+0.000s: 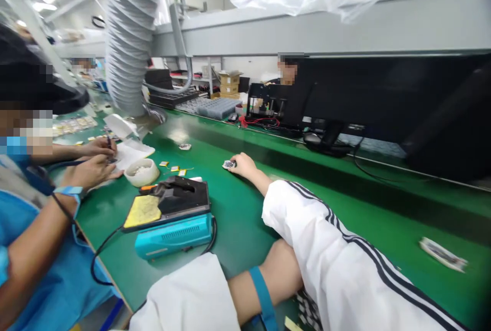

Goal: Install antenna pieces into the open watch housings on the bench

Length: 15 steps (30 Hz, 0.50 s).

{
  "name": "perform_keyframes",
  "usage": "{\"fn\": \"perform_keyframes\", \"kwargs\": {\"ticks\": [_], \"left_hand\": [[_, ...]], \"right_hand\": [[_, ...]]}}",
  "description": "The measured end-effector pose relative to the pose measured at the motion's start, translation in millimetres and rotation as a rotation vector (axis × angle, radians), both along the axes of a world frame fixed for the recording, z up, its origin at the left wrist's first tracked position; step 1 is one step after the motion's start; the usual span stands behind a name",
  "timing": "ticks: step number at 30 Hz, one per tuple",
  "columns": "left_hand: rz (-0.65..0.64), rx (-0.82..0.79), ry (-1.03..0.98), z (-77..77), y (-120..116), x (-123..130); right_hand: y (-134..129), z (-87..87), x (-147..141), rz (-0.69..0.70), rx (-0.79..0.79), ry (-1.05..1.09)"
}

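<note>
My right hand point(244, 166), in a white sleeve with dark stripes, reaches far over the green table. Its fingers are closed on the edge of a small white part with a dark patterned middle point(227, 164), which is at table height. Close to my body, my left hand point(283, 264) lies partly behind my right sleeve, and its fingers are hidden. A teal band point(263, 295) circles the left wrist. Beneath the left wrist, a dark and white patterned pile point(307, 310) shows in part. Similar small white parts lie beyond my right hand point(184, 147) and at the far right point(443, 255).
Left of my hands stand a teal soldering station point(174, 236) and a black iron holder with yellow sponge point(142, 212). Beyond them are a white bowl point(141, 177) and small yellow parts point(175, 169). A co-worker's hands point(90, 170) work at the left. Monitors point(356, 95) line the back.
</note>
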<state>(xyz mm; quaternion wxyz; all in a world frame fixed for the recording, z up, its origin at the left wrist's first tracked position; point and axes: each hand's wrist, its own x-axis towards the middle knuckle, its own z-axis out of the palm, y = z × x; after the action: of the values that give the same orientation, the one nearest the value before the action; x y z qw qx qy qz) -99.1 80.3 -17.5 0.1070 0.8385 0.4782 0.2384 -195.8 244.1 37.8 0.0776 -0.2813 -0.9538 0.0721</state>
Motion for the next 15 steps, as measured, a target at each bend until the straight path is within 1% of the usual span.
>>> {"fn": "perform_keyframes", "kwargs": {"ticks": [1, 3, 5, 7, 9, 11, 13, 15], "left_hand": [[0.041, 0.013, -0.007, 1.0, -2, -3], [0.119, 0.023, -0.040, 3.5, -6, -9], [0.170, 0.021, -0.082, 6.0, -10, -18], [0.210, 0.004, -0.102, 8.5, -13, -30], [0.236, -0.022, -0.086, 11.2, -18, -42], [0.221, -0.054, -0.041, 14.4, -23, -51], [0.166, -0.080, 0.017, 17.4, -28, -56], [0.108, -0.095, 0.075, 19.5, -31, -56]], "right_hand": [[-1, 6.7, 11, 0.000, 0.002, -0.004], [-4, 18.0, 45, 0.010, -0.009, -0.014], [-11, 24.8, 91, 0.016, -0.031, -0.021], [-24, 26.0, 145, 0.009, -0.066, -0.035], [-42, 21.3, 198, -0.034, -0.100, -0.039], [-61, 10.9, 243, -0.106, -0.127, -0.031], [-77, -1.9, 273, -0.169, -0.145, -0.007], [-88, -13.2, 289, -0.209, -0.154, 0.030]]}}
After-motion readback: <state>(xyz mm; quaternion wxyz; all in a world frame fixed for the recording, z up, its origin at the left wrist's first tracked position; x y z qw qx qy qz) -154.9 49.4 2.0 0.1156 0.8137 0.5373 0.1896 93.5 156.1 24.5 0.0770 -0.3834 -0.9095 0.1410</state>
